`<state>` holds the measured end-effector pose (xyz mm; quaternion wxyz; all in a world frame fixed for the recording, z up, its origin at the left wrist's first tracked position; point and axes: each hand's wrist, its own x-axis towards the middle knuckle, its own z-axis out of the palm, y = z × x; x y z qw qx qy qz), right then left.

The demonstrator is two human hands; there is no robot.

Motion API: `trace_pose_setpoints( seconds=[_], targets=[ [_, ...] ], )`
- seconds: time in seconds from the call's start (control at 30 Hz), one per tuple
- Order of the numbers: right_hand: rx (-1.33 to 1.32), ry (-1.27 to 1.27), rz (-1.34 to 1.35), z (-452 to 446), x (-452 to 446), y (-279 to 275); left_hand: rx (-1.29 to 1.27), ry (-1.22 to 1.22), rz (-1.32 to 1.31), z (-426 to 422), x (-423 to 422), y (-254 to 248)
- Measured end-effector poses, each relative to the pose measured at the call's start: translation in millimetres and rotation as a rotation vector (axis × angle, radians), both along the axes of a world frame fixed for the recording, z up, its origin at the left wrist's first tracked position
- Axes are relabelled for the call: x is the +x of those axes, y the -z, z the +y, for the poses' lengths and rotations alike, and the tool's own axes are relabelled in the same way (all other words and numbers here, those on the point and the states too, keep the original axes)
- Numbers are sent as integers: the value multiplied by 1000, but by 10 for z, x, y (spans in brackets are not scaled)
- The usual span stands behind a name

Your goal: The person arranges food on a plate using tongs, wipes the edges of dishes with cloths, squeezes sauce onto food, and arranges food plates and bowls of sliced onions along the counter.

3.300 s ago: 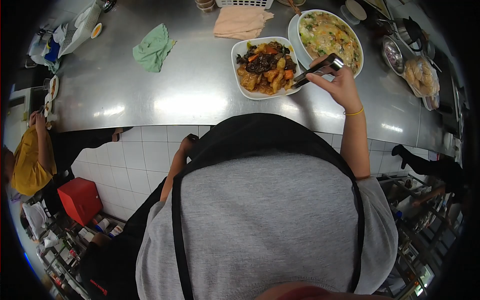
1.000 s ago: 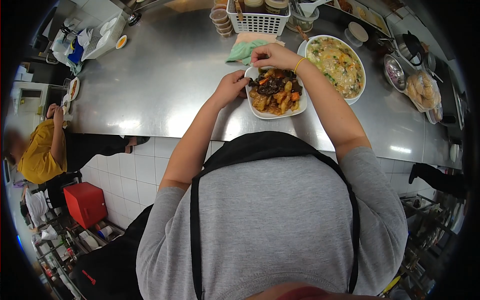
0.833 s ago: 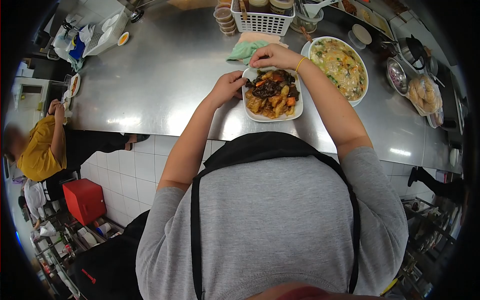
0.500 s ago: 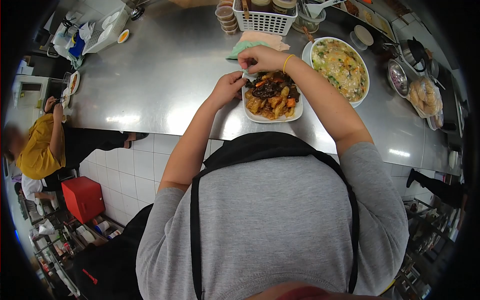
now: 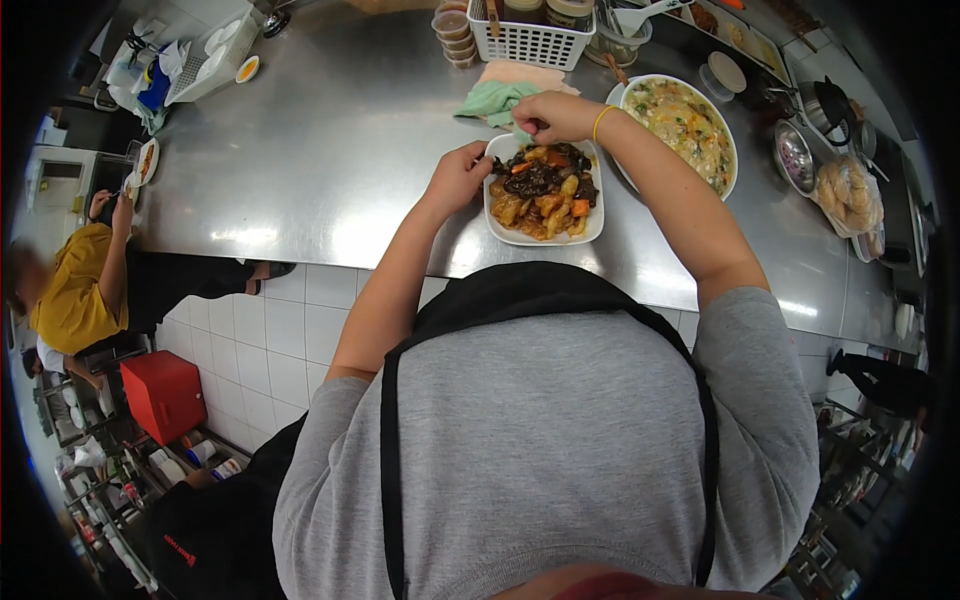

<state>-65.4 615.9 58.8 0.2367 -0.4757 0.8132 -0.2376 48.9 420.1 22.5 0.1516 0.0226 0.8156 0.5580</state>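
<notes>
A square white plate (image 5: 495, 222) heaped with glazed brown food, dark pieces and orange bits (image 5: 545, 185) sits on the steel counter. Its left rim is pinched by my left hand (image 5: 462, 172). My right hand (image 5: 548, 118) is at the plate's far rim, fingers closed on a corner of the green cloth (image 5: 490, 99). The rest of that cloth lies behind the plate, partly over a peach cloth (image 5: 530, 77). Right of the plate, partly behind my forearm, stands a large white bowl (image 5: 735, 165) of thick soup with green and orange bits.
A white basket (image 5: 530, 47) of jars and stacked small cups (image 5: 455, 38) stand at the back. To the right are a metal bowl (image 5: 795, 157) and bagged buns (image 5: 848, 195). At far left, a person in yellow (image 5: 75, 290) stands by the counter.
The tongs seen earliest are gone from my right hand. The green cloth has moved right, next to the plate. My left hand has come to the rim; my right hand has shifted slightly right along it.
</notes>
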Motion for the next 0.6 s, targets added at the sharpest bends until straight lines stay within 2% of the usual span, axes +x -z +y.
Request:
trace_pose_setpoints(
  seconds=[0.17, 0.23, 0.33, 0.4, 0.47, 0.6],
  targets=[
    [6, 42, 9, 208, 6, -50, -13, -22, -6, -20, 9, -10],
    [-84, 161, -214, 312, 19, -61, 25, -33, 39, -28, 14, -21],
    [-240, 288, -315, 476, 15, -75, 24, -77, -10, -69, 45, -52],
    [-245, 308, -343, 547, 29, -96, 59, -100, -28, -104, 60, -80],
    [-283, 248, -100, 542, 84, -114, 94, -131, -47, -147, 63, -78],
    [-282, 228, 27, 337, 234, -197, 84, -110, -102, -230, 18, -15]
  ],
)
